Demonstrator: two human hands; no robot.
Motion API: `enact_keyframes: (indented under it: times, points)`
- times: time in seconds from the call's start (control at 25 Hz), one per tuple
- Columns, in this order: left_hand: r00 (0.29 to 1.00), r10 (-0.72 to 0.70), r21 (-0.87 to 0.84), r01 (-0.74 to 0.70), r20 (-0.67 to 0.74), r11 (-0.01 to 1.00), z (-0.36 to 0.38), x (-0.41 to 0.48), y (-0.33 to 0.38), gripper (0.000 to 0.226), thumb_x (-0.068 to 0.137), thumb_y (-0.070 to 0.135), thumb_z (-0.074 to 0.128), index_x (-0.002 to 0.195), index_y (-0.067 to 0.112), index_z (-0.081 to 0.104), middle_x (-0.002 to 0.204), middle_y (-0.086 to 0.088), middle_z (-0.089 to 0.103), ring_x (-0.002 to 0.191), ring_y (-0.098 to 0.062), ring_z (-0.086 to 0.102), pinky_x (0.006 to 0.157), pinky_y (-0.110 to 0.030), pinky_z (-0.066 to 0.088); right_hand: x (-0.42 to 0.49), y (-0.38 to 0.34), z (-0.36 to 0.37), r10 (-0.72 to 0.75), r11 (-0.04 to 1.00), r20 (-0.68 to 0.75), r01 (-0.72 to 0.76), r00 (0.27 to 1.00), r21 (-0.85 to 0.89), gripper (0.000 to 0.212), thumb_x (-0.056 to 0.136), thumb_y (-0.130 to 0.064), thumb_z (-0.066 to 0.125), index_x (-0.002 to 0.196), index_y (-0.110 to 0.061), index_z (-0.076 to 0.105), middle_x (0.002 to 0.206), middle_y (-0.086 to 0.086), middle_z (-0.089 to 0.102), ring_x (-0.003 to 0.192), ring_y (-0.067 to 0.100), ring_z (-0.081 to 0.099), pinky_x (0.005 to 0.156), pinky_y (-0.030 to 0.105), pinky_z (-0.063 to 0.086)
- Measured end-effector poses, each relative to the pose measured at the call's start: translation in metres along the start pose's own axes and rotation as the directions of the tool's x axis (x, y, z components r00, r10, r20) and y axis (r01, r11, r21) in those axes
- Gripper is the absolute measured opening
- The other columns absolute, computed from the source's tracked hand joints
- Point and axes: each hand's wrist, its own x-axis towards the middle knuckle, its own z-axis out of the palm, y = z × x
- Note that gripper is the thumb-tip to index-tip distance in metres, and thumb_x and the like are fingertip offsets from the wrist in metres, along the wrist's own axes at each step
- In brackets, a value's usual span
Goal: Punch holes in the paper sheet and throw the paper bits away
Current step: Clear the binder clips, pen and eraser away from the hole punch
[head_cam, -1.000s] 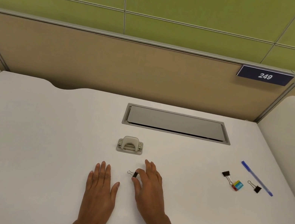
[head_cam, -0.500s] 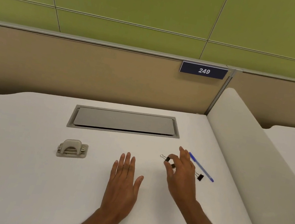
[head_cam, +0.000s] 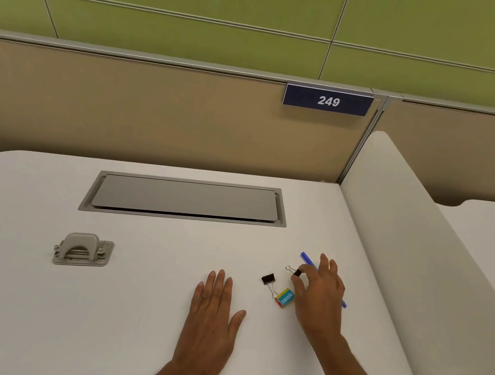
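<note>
Hole punch (head_cam: 83, 250), one: grey, standing alone at the left of the white tabletop (head_cam: 6, 293), well apart from both hands and touched by neither.

Hands, two, forearms cut off by the lower edge. Left hand (head_cam: 211, 316): palm down on the tabletop, grip spread flat, fingers straight and close together, holding nothing. Right hand (head_cam: 319, 296): grip pinching a small black binder clip (head_cam: 294, 271) between thumb and forefinger, the other fingers raised. Whether that clip touches the tabletop cannot be told.

Binder clips in view, two: the pinched one, and a second black clip (head_cam: 268, 279) lying just left of the right hand, its wire handles reaching towards a coloured block (head_cam: 284, 297).

Coloured block, one: blue, yellow and red, beside the right thumb. Its lettering is too small to read.

Blue pen (head_cam: 306, 258), one: only its two ends show, the middle hidden behind the right hand.

Grey recessed lid (head_cam: 186, 199), one: set into the tabletop at the back.

Number plate (head_cam: 327, 100), one: dark blue, reading 249, on the beige partition (head_cam: 153, 111).

White side divider (head_cam: 423, 268), one: along the right edge, cut off at the bottom right.
</note>
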Motion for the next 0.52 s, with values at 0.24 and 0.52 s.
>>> enact_keyframes:
  times: [0.24, 0.52]
  points:
    - [1.0, -0.008, -0.003, 0.008, -0.007, 1.0, 0.001, -0.003, 0.0, 0.069, 0.099, 0.052, 0.014, 0.156, 0.012, 0.017, 0.166, -0.005, 0.011, 0.153, -0.02, 0.001, 0.121, -0.038, -0.002, 0.002, -0.001, 0.0, 0.0, 0.998, 0.074, 0.005, 0.997, -0.062, 0.035, 0.102, -0.035, 0.05, 0.133, -0.022, 0.059, 0.164, 0.009, 0.023, 0.154, 0.027, 0.009, 0.123, 0.042, 0.011]
    - [1.0, -0.011, -0.033, 0.01, -0.018, 0.999, -0.011, -0.007, -0.004, 0.069, 0.099, 0.054, 0.008, 0.157, 0.016, 0.0, 0.166, 0.0, -0.006, 0.151, -0.014, -0.017, 0.122, -0.036, -0.009, -0.009, -0.021, -0.017, -0.02, 0.999, 0.002, 0.02, 1.0, 0.035, 0.042, 0.101, -0.033, 0.053, 0.138, -0.013, 0.055, 0.163, 0.01, 0.028, 0.153, 0.027, 0.013, 0.122, 0.043, 0.015]
